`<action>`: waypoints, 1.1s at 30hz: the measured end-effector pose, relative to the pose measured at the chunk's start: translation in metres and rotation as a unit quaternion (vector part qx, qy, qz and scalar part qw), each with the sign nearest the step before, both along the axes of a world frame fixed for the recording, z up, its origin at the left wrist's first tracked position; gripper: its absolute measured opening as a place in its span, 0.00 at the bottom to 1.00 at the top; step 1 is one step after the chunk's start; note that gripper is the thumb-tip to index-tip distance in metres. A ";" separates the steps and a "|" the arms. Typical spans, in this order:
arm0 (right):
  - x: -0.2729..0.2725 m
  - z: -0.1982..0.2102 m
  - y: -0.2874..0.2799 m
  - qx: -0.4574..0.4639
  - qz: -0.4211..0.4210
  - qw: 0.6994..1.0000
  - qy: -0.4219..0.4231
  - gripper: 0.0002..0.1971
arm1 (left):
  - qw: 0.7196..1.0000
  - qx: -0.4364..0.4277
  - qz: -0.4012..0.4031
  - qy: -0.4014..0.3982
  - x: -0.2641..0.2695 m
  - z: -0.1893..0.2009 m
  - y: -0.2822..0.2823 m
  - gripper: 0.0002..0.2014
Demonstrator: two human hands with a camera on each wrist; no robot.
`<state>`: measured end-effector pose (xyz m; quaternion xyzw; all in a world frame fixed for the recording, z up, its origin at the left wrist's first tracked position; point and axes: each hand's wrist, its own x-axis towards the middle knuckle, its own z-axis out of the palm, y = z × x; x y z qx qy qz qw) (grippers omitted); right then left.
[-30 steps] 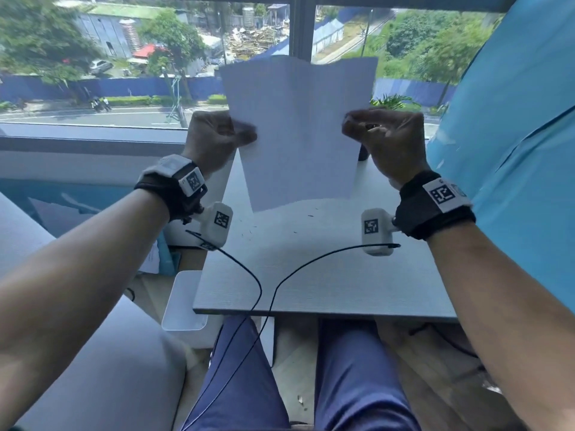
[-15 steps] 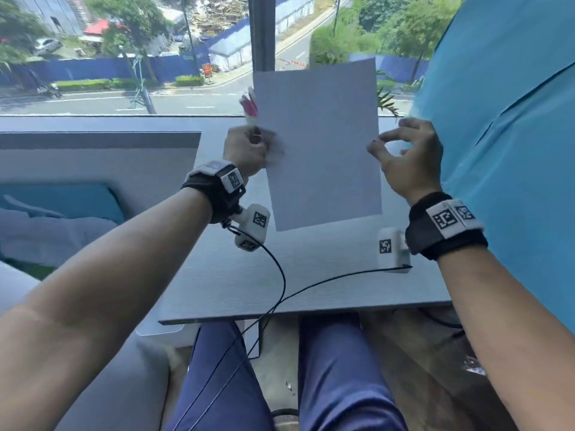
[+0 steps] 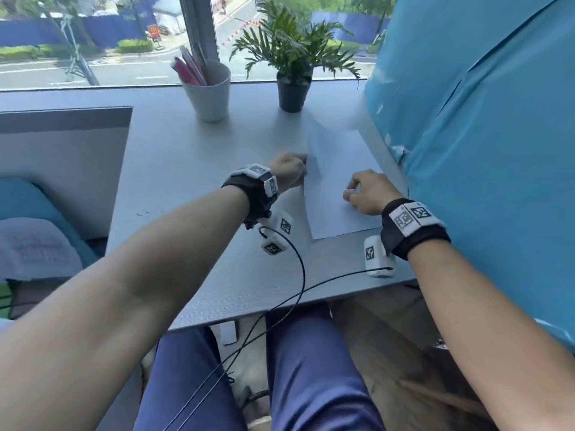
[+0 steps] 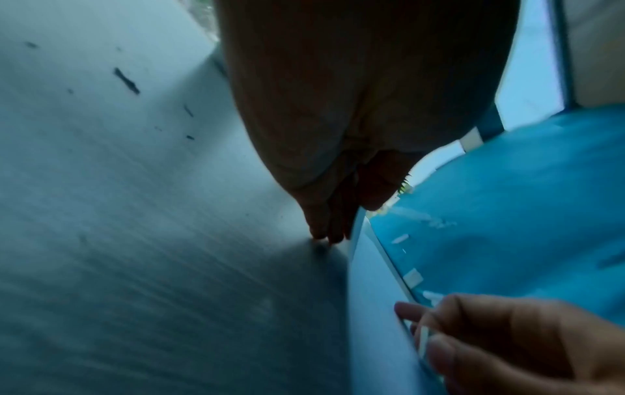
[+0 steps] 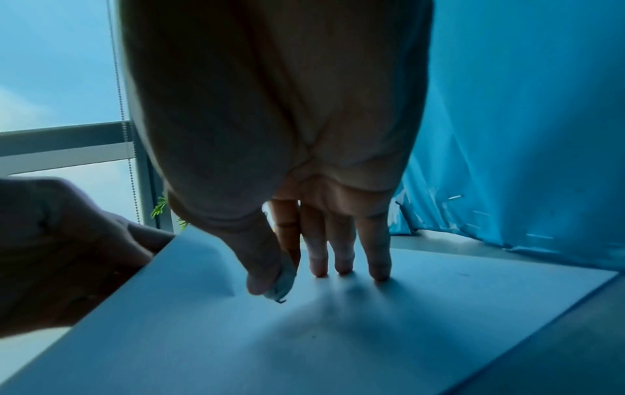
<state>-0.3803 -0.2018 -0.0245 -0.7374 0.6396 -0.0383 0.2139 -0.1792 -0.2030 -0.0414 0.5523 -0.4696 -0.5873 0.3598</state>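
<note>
A white paper sheet (image 3: 334,169) lies on the right part of the grey table (image 3: 193,169). Its left edge is lifted, and my left hand (image 3: 303,160) pinches that raised edge. My right hand (image 3: 350,191) is on the sheet's near right part. In the right wrist view three straight fingers (image 5: 341,256) press the paper sheet (image 5: 338,334), while thumb and forefinger pinch a small white piece (image 5: 282,287); what it is cannot be told. The left wrist view shows my left fingertips (image 4: 326,235) at the table beside the paper sheet's (image 4: 375,307) edge.
A white cup with pens (image 3: 210,94) and a potted plant (image 3: 292,94) stand at the back by the window. A blue curtain (image 3: 482,135) hangs close along the table's right side. A grey partition (image 3: 62,144) borders the left. Black cables (image 3: 303,269) cross the near edge.
The sheet was held upright in the air by both hands; my right hand then let go. Now the sheet is down on the table, with my right hand on it.
</note>
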 end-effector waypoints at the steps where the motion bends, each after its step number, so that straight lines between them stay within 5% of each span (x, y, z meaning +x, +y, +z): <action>1: -0.003 0.001 -0.001 -0.001 -0.001 1.000 0.003 0.05 | 0.998 -0.011 -0.044 -0.034 0.000 0.000 0.001 0.19; 3: -0.006 0.002 -0.004 -0.003 0.003 1.000 0.015 0.04 | 0.973 -0.025 -0.175 -0.149 0.001 0.006 0.007 0.24; 6: -0.006 0.001 -0.002 -0.009 0.021 0.999 0.046 0.09 | 0.822 -0.067 -0.340 -0.453 0.016 -0.003 0.020 0.28; 8: -0.006 -0.001 0.002 -0.018 0.028 0.998 0.057 0.15 | 0.766 -0.080 -0.338 -0.541 0.038 -0.014 0.036 0.33; 15: -0.003 -0.001 0.018 -0.024 0.041 0.998 0.041 0.26 | 0.783 -0.019 -0.227 -0.579 0.114 -0.018 0.094 0.41; 20: -0.008 0.000 0.034 -0.040 0.014 0.999 0.024 0.35 | 0.747 0.047 -0.164 -0.642 0.113 -0.001 0.110 0.47; 26: -0.024 -0.008 0.062 -0.030 -0.005 0.999 0.032 0.39 | 0.768 -0.081 -0.284 -0.569 0.057 0.003 0.099 0.44; 33: -0.035 -0.026 0.077 -0.040 0.021 0.999 0.021 0.33 | 0.787 -0.051 -0.277 -0.549 0.042 -0.008 0.077 0.40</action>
